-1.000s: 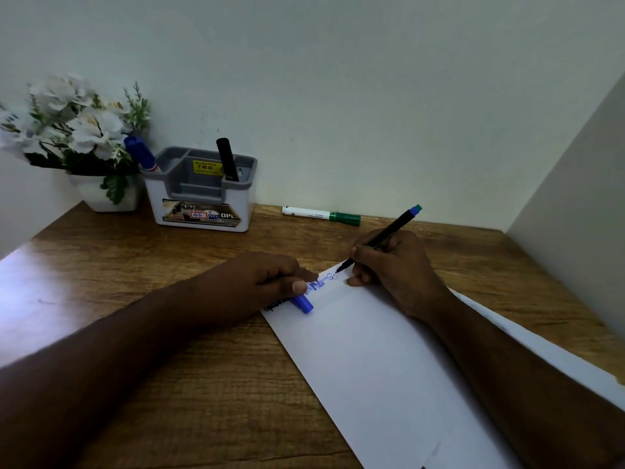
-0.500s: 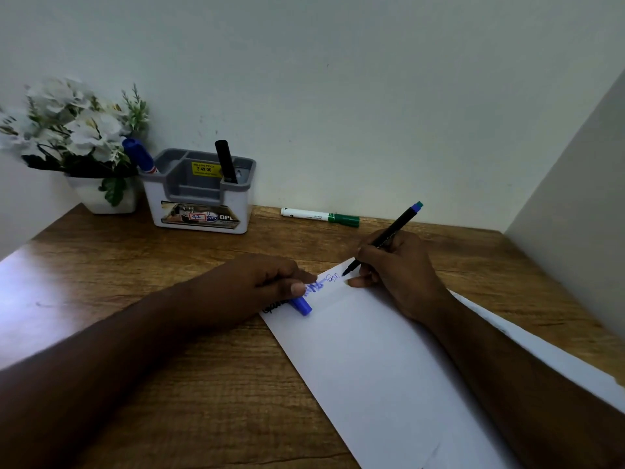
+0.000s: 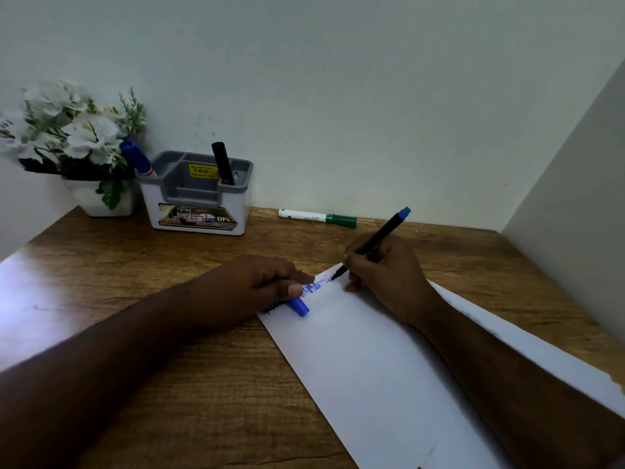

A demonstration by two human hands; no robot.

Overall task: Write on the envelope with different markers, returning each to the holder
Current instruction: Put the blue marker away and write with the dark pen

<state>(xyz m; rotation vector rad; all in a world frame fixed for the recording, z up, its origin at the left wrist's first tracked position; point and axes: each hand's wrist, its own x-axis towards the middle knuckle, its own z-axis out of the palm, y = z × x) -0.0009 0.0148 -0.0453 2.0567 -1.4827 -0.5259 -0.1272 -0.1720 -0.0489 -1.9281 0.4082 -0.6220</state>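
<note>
A long white envelope lies slanted on the wooden desk. My right hand grips a thin black pen with a blue-green end, its tip touching the envelope's far corner beside blue and black writing. My left hand rests on the envelope's left corner, closed around a blue cap. The grey and white holder stands at the back left with a blue marker and a black marker in it. A green-capped white marker lies on the desk by the wall.
A white pot of white flowers stands left of the holder against the wall. A wall panel closes off the desk's right side. Bare desk wood stretches between the holder and my left arm.
The pen tip has shifted slightly along the line of writing at the envelope's corner. My left hand keeps its place on the envelope.
</note>
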